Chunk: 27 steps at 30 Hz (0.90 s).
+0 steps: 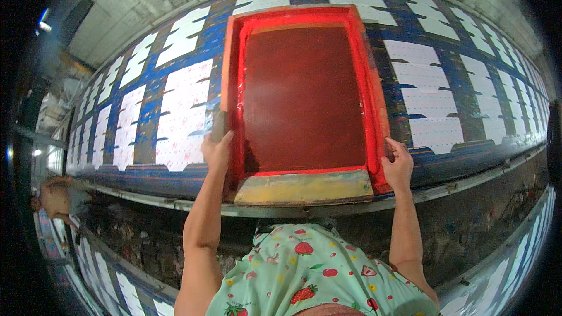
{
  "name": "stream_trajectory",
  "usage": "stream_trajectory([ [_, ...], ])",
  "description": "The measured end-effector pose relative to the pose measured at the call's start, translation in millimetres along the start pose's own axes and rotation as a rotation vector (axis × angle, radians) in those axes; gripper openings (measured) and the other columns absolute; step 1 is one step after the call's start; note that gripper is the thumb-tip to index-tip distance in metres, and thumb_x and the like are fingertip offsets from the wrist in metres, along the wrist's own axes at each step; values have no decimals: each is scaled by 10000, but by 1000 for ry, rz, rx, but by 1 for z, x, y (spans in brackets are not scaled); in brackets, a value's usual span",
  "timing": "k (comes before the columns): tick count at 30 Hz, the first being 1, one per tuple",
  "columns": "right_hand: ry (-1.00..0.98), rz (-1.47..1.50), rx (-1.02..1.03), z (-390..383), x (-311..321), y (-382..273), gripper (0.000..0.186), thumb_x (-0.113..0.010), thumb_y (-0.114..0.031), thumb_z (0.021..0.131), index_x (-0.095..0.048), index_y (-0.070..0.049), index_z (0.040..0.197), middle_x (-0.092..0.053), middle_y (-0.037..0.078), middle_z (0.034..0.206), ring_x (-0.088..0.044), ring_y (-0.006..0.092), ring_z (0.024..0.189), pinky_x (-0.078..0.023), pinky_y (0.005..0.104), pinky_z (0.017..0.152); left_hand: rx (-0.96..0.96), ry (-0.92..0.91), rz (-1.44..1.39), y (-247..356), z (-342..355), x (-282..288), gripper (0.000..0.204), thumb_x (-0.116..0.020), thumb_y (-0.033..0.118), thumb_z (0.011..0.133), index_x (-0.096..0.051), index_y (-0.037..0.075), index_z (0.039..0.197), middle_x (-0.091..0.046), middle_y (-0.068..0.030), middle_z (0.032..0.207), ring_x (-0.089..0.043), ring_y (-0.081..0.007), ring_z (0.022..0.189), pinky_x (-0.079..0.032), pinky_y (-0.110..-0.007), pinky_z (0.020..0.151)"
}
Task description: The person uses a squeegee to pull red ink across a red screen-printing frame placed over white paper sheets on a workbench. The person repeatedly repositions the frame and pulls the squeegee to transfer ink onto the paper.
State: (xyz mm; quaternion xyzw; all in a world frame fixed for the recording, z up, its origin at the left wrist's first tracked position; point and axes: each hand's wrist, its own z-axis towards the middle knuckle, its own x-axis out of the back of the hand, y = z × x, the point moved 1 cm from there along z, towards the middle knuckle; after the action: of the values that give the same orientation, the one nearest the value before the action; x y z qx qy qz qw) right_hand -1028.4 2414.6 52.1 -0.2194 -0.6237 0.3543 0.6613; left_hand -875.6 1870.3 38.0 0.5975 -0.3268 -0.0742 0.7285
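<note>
A large screen-printing frame (302, 192) lies in front of me over the long table, its dark red mesh (303, 99) bordered by bright red ink or tape. On its left side, my left hand (216, 153) is closed at the frame's edge, just below a small greyish block (219, 126). My right hand (398, 165) has its fingers curled round the right edge, near the lower corner. Both hands sit at about the same height. Fingers under the frame are hidden. The near rail is stained yellow and grey.
Rows of white cut fabric pieces (424, 93) lie on the blue-stained table (208, 99) to both sides; those at left carry pinkish marks. A metal rail (170, 202) follows its near edge. Behind me stands another table with white pieces (126, 284). At far left another person (57, 199) is partly visible.
</note>
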Motion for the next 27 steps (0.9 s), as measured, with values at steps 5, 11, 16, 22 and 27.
stream_trajectory([
  [5,11,-406,199,-16,-2,-38,589,-804,-110,952,-657,-94,1523,-671,202,1489,-651,416,1366,-534,537,1155,39,-32,121,-2,-2,-3,426,-940,273,884,-819,-30,1158,-846,-155,1004,-796,-261,905,-610,-430,861],
  [11,-482,-114,710,-84,-28,-132,554,-839,-144,912,-709,-141,1450,-672,166,1488,-646,389,1369,-519,541,1161,80,-25,146,-6,0,-8,445,-948,302,872,-820,-23,1149,-845,-164,998,-800,-266,887,-612,-442,845],
  [16,-559,-416,739,-92,-58,-173,492,-746,-52,885,-761,-106,1373,-764,133,1294,-704,357,1259,-527,523,1103,-27,58,259,-11,-4,-10,546,-896,444,918,-805,-45,1143,-814,-237,1003,-782,-378,964,-591,-474,913],
  [22,-648,-487,633,-74,-105,-205,551,-667,13,839,-774,-111,1366,-794,124,1293,-739,354,1221,-580,496,1019,-26,21,14,-25,3,-9,629,-500,512,1192,-765,-58,1167,-759,-286,1099,-710,-461,1037,-536,-544,940],
  [27,-835,-521,382,-20,-95,-236,461,-665,-45,883,-828,-189,1290,-828,170,1205,-779,408,1144,-612,551,1000,-87,121,-98,-23,1,-15,611,-423,469,1226,-749,-47,1182,-732,-272,1152,-674,-461,1115,-512,-530,1003],
])
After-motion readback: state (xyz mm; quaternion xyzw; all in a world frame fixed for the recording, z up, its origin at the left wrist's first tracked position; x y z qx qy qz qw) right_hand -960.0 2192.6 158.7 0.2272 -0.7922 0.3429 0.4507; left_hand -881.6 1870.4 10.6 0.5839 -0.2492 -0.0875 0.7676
